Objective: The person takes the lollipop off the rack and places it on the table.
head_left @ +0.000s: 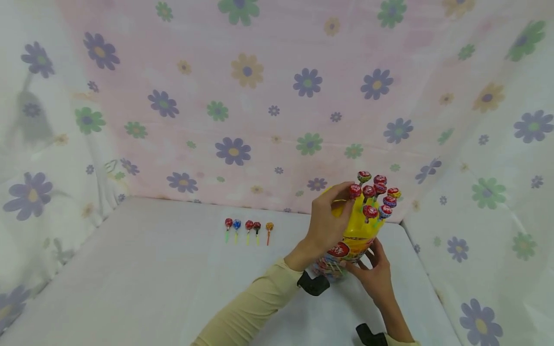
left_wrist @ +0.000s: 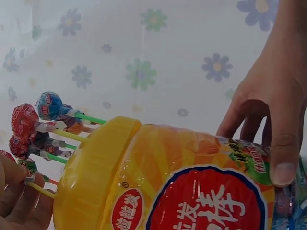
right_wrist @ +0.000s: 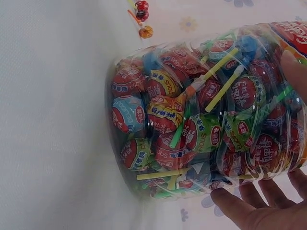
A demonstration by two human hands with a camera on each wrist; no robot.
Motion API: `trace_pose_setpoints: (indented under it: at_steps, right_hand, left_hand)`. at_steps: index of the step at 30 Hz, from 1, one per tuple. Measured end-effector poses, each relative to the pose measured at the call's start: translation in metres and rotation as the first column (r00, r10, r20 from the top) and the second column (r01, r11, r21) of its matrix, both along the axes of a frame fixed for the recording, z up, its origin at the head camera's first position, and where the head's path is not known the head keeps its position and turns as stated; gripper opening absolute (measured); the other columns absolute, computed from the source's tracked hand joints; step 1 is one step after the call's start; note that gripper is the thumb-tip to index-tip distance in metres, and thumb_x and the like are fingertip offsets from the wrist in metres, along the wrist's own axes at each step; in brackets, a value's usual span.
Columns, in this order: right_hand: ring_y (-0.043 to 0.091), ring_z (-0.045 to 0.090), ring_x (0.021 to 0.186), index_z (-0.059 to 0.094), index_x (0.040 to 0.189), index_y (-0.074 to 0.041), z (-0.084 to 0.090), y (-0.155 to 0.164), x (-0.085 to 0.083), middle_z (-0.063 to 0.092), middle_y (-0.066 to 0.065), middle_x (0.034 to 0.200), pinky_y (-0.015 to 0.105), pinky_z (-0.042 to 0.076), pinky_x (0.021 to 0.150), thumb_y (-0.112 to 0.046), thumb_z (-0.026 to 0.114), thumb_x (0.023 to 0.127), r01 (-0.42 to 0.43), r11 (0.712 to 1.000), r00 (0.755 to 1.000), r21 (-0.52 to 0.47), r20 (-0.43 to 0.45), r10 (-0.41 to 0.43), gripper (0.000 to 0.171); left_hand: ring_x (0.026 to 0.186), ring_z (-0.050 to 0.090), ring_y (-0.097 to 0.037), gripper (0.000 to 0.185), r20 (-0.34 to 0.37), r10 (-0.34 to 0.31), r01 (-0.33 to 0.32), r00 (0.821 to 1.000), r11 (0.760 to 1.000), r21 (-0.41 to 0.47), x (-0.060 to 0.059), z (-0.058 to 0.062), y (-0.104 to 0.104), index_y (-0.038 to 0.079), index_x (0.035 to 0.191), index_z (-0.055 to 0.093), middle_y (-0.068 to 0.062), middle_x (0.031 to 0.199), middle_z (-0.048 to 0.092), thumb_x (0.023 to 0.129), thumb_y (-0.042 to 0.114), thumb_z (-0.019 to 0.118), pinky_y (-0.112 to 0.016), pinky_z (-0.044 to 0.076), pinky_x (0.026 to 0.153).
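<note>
Sleeves run up from the bottom of the head view to both hands, which meet on a jar (head_left: 357, 238) held tilted above the table (head_left: 130, 269), right of centre. Left hand (head_left: 326, 223) curls over the yellow lid (head_left: 361, 223), its fingers among the lollipops (head_left: 375, 194) stuck upright in the lid. Right hand (head_left: 376, 276) cups the lower body from below, thumb (left_wrist: 283, 158) pressed on the label and fingers (right_wrist: 240, 208) spread under the clear wall.

Handling, as a judgement: the jar is packed with wrapped lollipops, so it is likely fairly heavy; its plastic wall looks smooth and may slip. The body and lid rim offer the firm holds; the thin sticks in the lid would bend.

Five loose lollipops (head_left: 247, 228) lie in a row on the table, well apart from the jar.

Hidden or unclear: the jar base is covered by the right hand in the head view, and whether the left fingertips pinch a stick cannot be told.
</note>
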State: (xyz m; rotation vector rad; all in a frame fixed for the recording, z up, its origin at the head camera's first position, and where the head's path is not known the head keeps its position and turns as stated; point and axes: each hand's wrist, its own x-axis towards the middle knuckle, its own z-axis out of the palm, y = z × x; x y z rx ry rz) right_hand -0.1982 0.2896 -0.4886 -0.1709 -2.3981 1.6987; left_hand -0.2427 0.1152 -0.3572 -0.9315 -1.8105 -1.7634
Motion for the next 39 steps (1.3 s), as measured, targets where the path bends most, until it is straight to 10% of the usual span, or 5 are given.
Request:
trace_pose_setpoints:
  at_steps: [15,39]
  right_hand:
    - [0.043,0.038,0.145,0.022,0.162,-0.019,0.003,-0.002,0.001,0.036,0.014,0.160,0.056,0.044,0.107,-0.018,0.087,0.082,-0.018,1.000,1.000,-0.011,-0.017,0.018,0.104]
    - [0.040,0.039,0.145,0.020,0.162,-0.022,0.002,-0.003,0.004,0.035,0.013,0.159,0.055,0.043,0.109,-0.016,0.086,0.083,-0.020,1.000,1.000,-0.022,-0.007,0.020,0.103]
  left_hand:
    - [0.103,0.072,-0.030,0.032,-0.016,-0.015,0.018,1.000,0.987,0.157,0.002,0.016,-0.014,-0.001,0.129,0.062,-0.020,0.117,0.071,0.097,0.001,0.065,-0.027,0.059,0.091]
    - [0.101,0.071,-0.031,0.035,0.267,-0.097,0.068,0.959,0.991,0.117,0.019,-0.053,-0.067,0.004,0.129,0.061,-0.016,0.120,0.069,0.095,0.002,0.069,-0.031,0.063,0.077]
